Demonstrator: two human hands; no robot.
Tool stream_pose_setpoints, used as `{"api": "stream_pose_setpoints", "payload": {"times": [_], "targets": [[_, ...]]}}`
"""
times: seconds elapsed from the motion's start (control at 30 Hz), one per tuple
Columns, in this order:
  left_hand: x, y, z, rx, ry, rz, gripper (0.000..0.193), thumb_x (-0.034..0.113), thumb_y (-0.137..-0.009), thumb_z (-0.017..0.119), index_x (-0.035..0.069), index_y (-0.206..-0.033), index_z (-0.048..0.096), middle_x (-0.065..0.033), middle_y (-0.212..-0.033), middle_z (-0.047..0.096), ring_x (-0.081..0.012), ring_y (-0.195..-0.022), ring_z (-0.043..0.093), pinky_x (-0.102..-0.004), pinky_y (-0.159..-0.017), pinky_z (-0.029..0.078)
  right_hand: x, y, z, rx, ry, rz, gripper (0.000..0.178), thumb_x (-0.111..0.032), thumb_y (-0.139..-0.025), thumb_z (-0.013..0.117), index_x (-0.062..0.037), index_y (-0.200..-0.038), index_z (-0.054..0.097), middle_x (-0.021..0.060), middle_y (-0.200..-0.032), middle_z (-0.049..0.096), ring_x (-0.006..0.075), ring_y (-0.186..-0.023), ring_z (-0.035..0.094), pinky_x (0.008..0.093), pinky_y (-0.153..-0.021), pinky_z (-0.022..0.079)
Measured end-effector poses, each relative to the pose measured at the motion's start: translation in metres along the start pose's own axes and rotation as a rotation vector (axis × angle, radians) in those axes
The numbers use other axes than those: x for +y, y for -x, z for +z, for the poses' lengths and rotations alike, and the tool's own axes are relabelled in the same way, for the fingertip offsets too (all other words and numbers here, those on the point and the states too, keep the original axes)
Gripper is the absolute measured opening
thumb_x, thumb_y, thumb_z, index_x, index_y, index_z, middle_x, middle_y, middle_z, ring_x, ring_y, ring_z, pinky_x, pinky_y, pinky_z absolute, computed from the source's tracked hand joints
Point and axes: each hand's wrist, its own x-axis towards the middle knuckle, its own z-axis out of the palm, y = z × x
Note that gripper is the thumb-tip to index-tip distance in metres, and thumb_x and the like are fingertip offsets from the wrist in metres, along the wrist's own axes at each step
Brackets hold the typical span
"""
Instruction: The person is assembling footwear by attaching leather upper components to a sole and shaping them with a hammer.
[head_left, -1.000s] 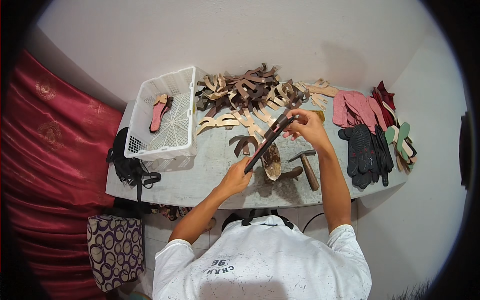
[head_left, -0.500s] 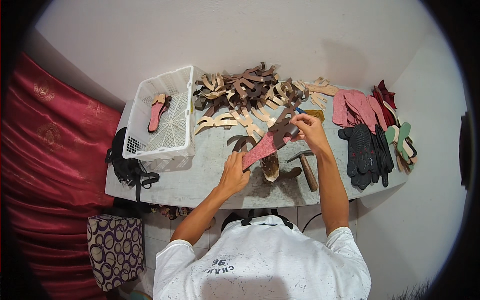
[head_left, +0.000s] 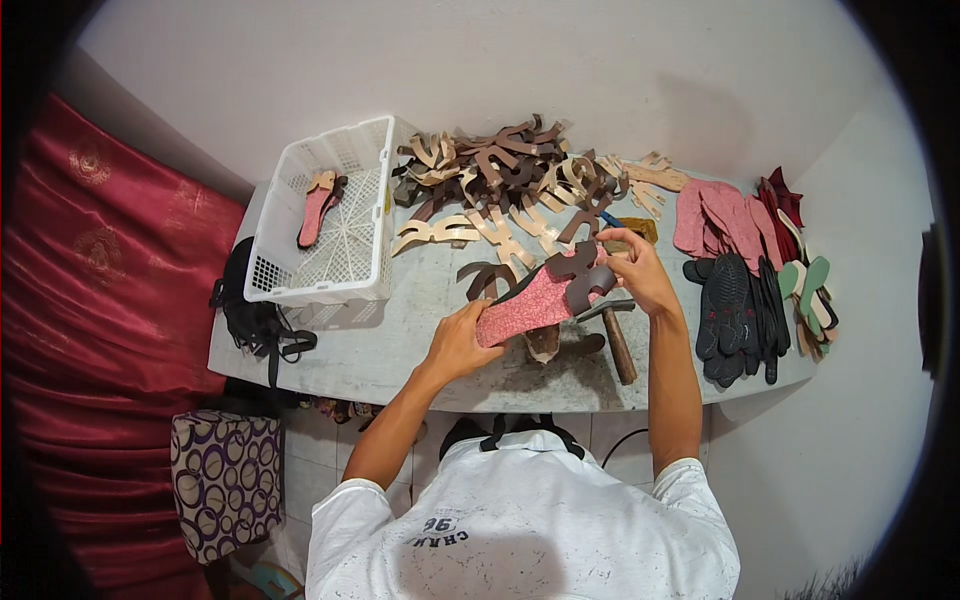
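Observation:
A sandal (head_left: pixel 525 312) with a pink mottled footbed and a black underside hangs tilted above the table. My left hand (head_left: pixel 462 343) is closed around its heel end. At the toe end, the fingers of my right hand (head_left: pixel 645 275) pinch the sandal's front edge beside a dark brown strap (head_left: pixel 578 284) that crosses the footbed. Below the sandal is a worn brown block with a pale tip (head_left: pixel 543 347), mostly covered by it. Close to my right forearm lies a hammer (head_left: pixel 619 345) with a wooden handle.
A white plastic basket (head_left: pixel 318 296) at the left holds pink-topped sandals (head_left: pixel 320 208). Brown and beige cut straps (head_left: pixel 495 160) are heaped at the back. To the right lie pink insoles (head_left: pixel 725 220), black soles (head_left: pixel 725 310) and green pieces (head_left: pixel 815 280). A black bag (head_left: pixel 255 325) sits front left.
The sandal has turned so more of its pink footbed faces up, and its toe has dropped slightly. Both hands have moved a little, keeping hold of it.

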Motion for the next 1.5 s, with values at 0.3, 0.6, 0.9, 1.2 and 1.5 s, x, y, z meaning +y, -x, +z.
{"api": "stream_pose_setpoints", "payload": {"times": [0.3, 0.6, 0.9, 1.2, 1.5], "targets": [[-0.002, 0.01, 0.002, 0.172, -0.066, -0.081, 0.061, 0.023, -0.06, 0.079, -0.001, -0.111, 0.056, -0.0193, -0.102, 0.064, -0.0368, -0.091, 0.063, -0.0404, -0.078, 0.051, 0.008, -0.015, 0.011, -0.051, 0.064, 0.079, 0.032, -0.01, -0.083, 0.065, 0.0011, -0.112, 0.059, 0.0018, -0.076, 0.066, 0.0042, -0.061, 0.059, 0.0186, -0.05, 0.044], [-0.018, 0.02, -0.021, 0.209, -0.077, -0.178, 0.058, 0.023, -0.058, 0.078, 0.001, -0.108, 0.059, -0.0177, -0.097, 0.065, -0.0355, -0.087, 0.064, -0.0402, -0.076, 0.051, 0.012, -0.041, 0.044, -0.081, 0.095, 0.045, 0.027, -0.012, -0.084, 0.067, 0.0026, -0.107, 0.061, 0.0077, -0.078, 0.069, 0.0091, -0.062, 0.064, 0.0221, -0.053, 0.051], [-0.036, 0.021, -0.052, 0.251, -0.007, -0.228, 0.054, 0.025, -0.058, 0.079, 0.001, -0.103, 0.06, -0.0178, -0.092, 0.065, -0.035, -0.085, 0.064, -0.0393, -0.074, 0.05, 0.006, -0.063, 0.088, -0.114, 0.032, -0.018, 0.028, -0.012, -0.088, 0.064, -0.0001, -0.113, 0.061, 0.0046, -0.08, 0.068, 0.0059, -0.062, 0.061, 0.0194, -0.051, 0.05], [-0.055, 0.017, -0.071, 0.269, 0.04, -0.204, 0.052, 0.025, -0.059, 0.076, 0.002, -0.102, 0.06, -0.0176, -0.093, 0.065, -0.0371, -0.085, 0.064, -0.0424, -0.073, 0.051, 0.012, -0.097, 0.126, -0.013, 0.004, -0.25, 0.01, -0.007, -0.089, 0.063, 0.0007, -0.095, 0.061, 0.0036, -0.075, 0.065, 0.0071, -0.066, 0.061, 0.0194, -0.059, 0.047], [-0.076, 0.025, -0.103, 0.376, 0.008, -0.265, 0.046, 0.022, -0.06, 0.075, 0.003, -0.099, 0.059, -0.0165, -0.089, 0.065, -0.0369, -0.081, 0.063, -0.0427, -0.07, 0.05, 0.021, -0.136, 0.168, -0.078, -0.043, -0.242, 0.008, -0.005, -0.087, 0.064, 0.0007, -0.088, 0.058, 0.005, -0.073, 0.066, 0.0081, -0.062, 0.061, 0.0195, -0.056, 0.046]]}}
